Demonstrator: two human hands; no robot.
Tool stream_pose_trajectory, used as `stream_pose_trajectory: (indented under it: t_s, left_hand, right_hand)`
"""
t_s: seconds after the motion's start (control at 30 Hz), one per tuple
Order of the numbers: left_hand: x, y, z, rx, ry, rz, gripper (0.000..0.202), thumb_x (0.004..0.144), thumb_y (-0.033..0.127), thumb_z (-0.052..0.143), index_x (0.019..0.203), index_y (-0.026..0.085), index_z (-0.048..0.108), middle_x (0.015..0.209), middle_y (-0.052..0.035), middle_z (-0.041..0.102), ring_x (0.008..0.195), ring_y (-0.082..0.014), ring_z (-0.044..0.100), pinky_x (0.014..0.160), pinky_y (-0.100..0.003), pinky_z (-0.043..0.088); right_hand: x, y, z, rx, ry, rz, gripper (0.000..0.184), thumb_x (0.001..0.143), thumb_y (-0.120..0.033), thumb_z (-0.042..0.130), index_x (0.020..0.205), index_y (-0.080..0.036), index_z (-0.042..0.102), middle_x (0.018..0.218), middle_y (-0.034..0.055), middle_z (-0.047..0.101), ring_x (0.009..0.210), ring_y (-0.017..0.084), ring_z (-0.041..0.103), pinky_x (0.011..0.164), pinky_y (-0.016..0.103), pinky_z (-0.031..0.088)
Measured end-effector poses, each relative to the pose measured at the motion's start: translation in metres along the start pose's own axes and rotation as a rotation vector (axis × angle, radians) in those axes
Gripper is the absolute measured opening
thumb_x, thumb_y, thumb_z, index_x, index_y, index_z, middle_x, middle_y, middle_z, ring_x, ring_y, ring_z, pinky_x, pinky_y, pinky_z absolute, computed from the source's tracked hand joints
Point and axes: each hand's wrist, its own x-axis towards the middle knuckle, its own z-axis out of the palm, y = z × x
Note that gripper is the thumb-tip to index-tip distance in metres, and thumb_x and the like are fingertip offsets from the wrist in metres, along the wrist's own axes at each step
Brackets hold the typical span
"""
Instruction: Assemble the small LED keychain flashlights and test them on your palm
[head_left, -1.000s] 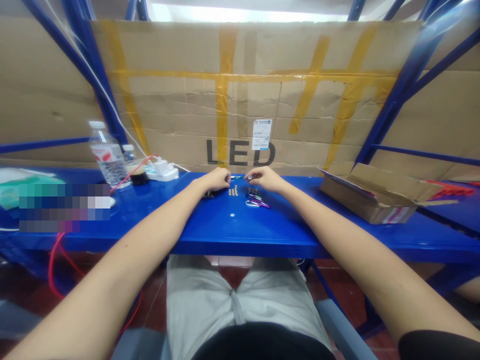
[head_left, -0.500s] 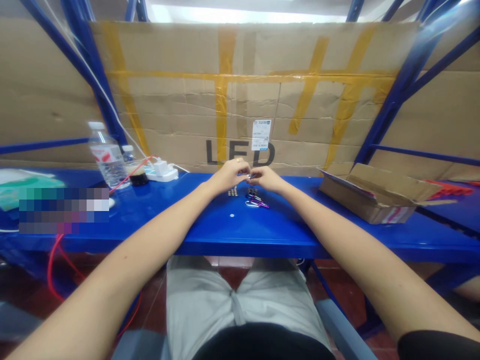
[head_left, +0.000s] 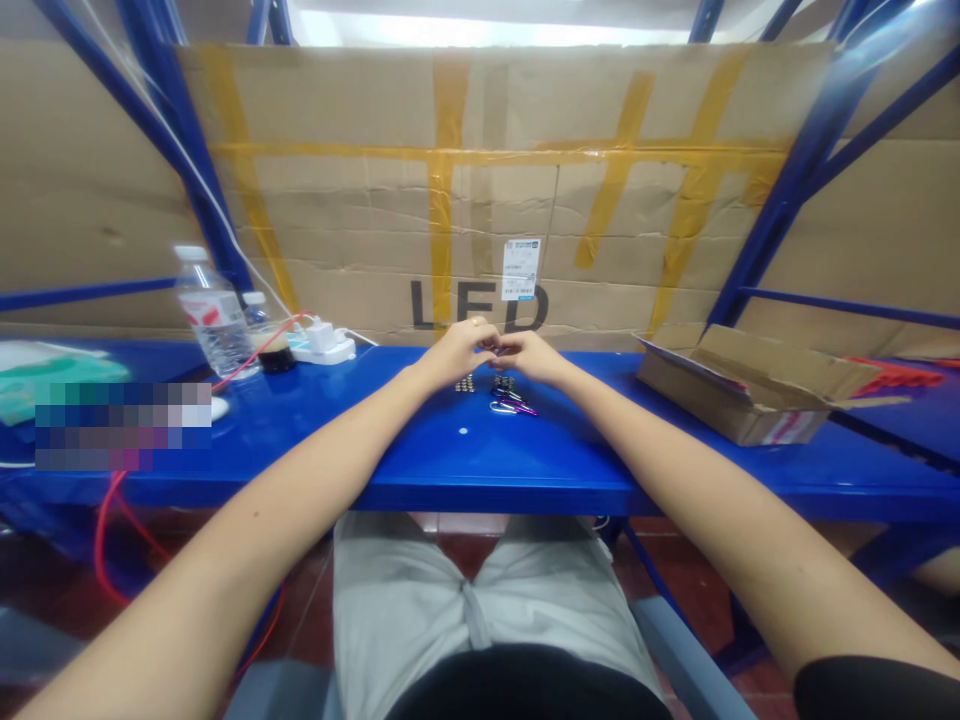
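Note:
My left hand (head_left: 466,350) and my right hand (head_left: 527,356) meet over the far part of the blue table (head_left: 420,450). The fingers of both are curled, with the fingertips together around something too small and too covered to name. Just below my left hand, several small metallic pieces (head_left: 465,384) stand in rows on the table. Under my right hand lie more small dark metallic pieces (head_left: 503,382). Nearer to me are several carabiner-like clips (head_left: 514,406), among them a silver one and a purple one.
An open cardboard box (head_left: 750,395) sits to the right. On the left stand a clear water bottle (head_left: 217,320), a small bottle of dark liquid (head_left: 277,355) and a white power strip (head_left: 324,345) with cables. A large cardboard panel (head_left: 360,230) rises behind the table.
My hands stay together in nearly the same place, with the fingers shifting slightly. The small shiny bit that showed between the fingertips is now more covered. The view has moved very slightly.

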Motion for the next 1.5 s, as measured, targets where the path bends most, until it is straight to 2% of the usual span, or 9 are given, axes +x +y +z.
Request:
stream_pose_trajectory:
  t_s: [0.43, 0.6, 0.8, 1.0, 1.17, 1.5]
  left_hand:
    - [-0.0013, 0.0004, -0.0021, 0.008, 0.003, 0.041, 0.010, 0.081, 0.009, 0.069, 0.086, 0.017, 0.067, 0.084, -0.0016, 0.061, 0.081, -0.0154, 0.060, 0.077, -0.029, 0.048]
    - [-0.0010, 0.0037, -0.0028, 0.001, -0.011, 0.021, 0.008, 0.081, 0.009, 0.069, 0.080, 0.017, 0.067, 0.082, -0.0016, 0.060, 0.080, -0.0153, 0.060, 0.077, -0.029, 0.049]
    - [-0.0017, 0.0050, -0.0041, 0.011, -0.006, -0.002, 0.013, 0.080, 0.008, 0.069, 0.089, 0.017, 0.067, 0.086, -0.0021, 0.062, 0.083, -0.0158, 0.061, 0.078, -0.029, 0.049]
    - [-0.0016, 0.0026, -0.0021, 0.032, -0.019, 0.017, 0.008, 0.084, 0.010, 0.064, 0.081, 0.017, 0.067, 0.086, -0.0034, 0.060, 0.083, -0.0164, 0.059, 0.079, -0.031, 0.049]
    - [-0.0023, 0.0051, -0.0033, 0.009, -0.007, -0.016, 0.013, 0.080, 0.009, 0.067, 0.090, 0.017, 0.065, 0.086, -0.0023, 0.063, 0.082, -0.0162, 0.060, 0.076, -0.030, 0.049]
    - [-0.0027, 0.0027, -0.0032, 0.042, -0.044, 0.037, 0.006, 0.086, 0.015, 0.064, 0.087, 0.018, 0.070, 0.087, -0.0045, 0.062, 0.085, -0.0174, 0.061, 0.080, -0.032, 0.049]
  right_hand:
    - [-0.0018, -0.0036, -0.0010, -0.021, 0.015, 0.011, 0.024, 0.064, -0.029, 0.075, 0.082, -0.014, 0.072, 0.073, 0.0021, 0.068, 0.070, 0.017, 0.062, 0.070, 0.033, 0.050]
    - [-0.0017, -0.0056, -0.0012, -0.040, 0.017, 0.018, 0.021, 0.063, -0.027, 0.075, 0.080, -0.013, 0.072, 0.074, 0.0028, 0.070, 0.072, 0.018, 0.063, 0.070, 0.033, 0.052]
    - [-0.0013, -0.0049, -0.0014, -0.016, 0.039, 0.018, 0.022, 0.064, -0.023, 0.075, 0.084, -0.014, 0.074, 0.076, 0.0031, 0.071, 0.073, 0.018, 0.064, 0.072, 0.034, 0.054]
    - [-0.0017, -0.0038, -0.0016, -0.024, 0.033, 0.007, 0.016, 0.065, -0.022, 0.075, 0.078, -0.014, 0.072, 0.074, 0.0030, 0.070, 0.070, 0.018, 0.064, 0.072, 0.034, 0.053]
    - [-0.0014, -0.0042, -0.0013, -0.021, 0.046, 0.001, 0.020, 0.066, -0.022, 0.074, 0.084, -0.014, 0.074, 0.078, 0.0039, 0.071, 0.072, 0.018, 0.063, 0.073, 0.035, 0.053]
    - [-0.0013, -0.0009, -0.0008, 0.008, 0.035, -0.003, 0.016, 0.066, -0.021, 0.074, 0.080, -0.014, 0.073, 0.075, 0.0026, 0.070, 0.070, 0.017, 0.064, 0.073, 0.033, 0.054]
